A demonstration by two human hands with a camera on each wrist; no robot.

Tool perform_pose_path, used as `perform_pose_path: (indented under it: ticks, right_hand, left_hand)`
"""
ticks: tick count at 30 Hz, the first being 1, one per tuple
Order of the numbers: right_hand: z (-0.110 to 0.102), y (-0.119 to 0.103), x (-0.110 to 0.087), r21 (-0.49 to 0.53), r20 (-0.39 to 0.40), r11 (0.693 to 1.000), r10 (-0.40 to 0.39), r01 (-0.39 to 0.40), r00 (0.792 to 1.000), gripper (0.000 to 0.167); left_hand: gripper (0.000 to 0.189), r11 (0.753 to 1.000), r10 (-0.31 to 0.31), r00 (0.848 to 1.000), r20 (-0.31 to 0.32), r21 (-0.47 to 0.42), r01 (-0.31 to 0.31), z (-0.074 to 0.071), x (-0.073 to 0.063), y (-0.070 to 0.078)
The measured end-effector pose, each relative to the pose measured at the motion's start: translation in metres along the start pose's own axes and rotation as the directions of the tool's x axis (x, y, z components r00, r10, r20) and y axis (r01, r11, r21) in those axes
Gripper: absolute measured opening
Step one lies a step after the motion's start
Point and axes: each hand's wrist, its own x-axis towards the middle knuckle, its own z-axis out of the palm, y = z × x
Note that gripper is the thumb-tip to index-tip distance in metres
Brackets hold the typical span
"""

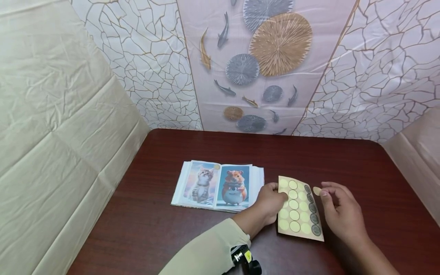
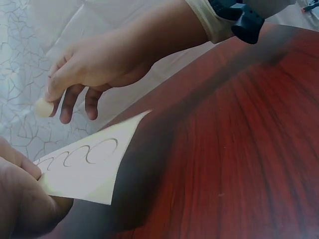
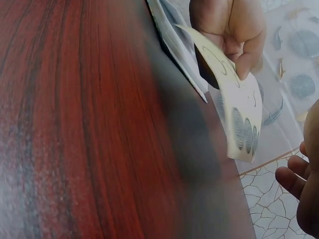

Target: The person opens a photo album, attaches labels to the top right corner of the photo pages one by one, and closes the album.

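A sheet of round pale-yellow stickers is gripped at its left edge by my left hand, thumb on top. Several grey circles run down the sheet's right column. My right hand pinches one round sticker between thumb and fingertips, just off the sheet's upper right edge. In the left wrist view the pinched sticker shows beyond the raised sheet. The right wrist view shows the sheet bending, with the left hand holding it.
An open photo album lies left of the sheet, with a kitten picture and a hamster picture. A small round sticker sits at the kitten picture's top right corner. Beneath is a dark red-brown table; patterned cloth hangs behind.
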Motion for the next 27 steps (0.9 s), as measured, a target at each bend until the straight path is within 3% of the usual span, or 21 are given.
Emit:
perform_pose_path:
  ticks: [16,27]
  right_hand:
    - [0.001,0.007,-0.002,0.005,-0.008,1.0,0.023,-0.023,1.0,0.006]
    - [0.002,0.011,-0.006,0.023,0.046,0.999,0.045,-0.046,0.998,0.009]
  left_hand:
    - [0.019,0.998,-0.052,0.993,-0.102,0.02,0.054,0.024,0.015,0.005]
    - [0.02,0.994,-0.02,0.988,-0.152,0.106,0.036,0.034,0.02,0.004]
